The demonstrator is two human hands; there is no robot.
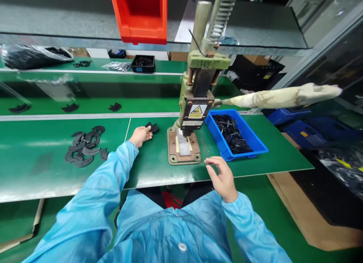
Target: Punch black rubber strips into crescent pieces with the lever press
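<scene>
My left hand (141, 136) is closed on a black curved part (153, 127) over the green table, left of the press. My right hand (222, 177) hovers at the table's front edge, its thumb and fingers apart, holding nothing. Between the hands stands the hand press (193, 115), its base plate (172, 142) bolted with a small metal fixture (185, 146) on it. A pile of dark curved parts (85, 146) lies on the left of the table. Right of the press sits a blue bin (256, 144) full of small black pieces (232, 134).
The press's wrapped lever (283, 96) juts out to the right above the blue bin. Behind the table, a green conveyor (93, 104) carries several black parts. A red bin (144, 34) stands on the upper shelf, and a black tray (143, 69) sits below it.
</scene>
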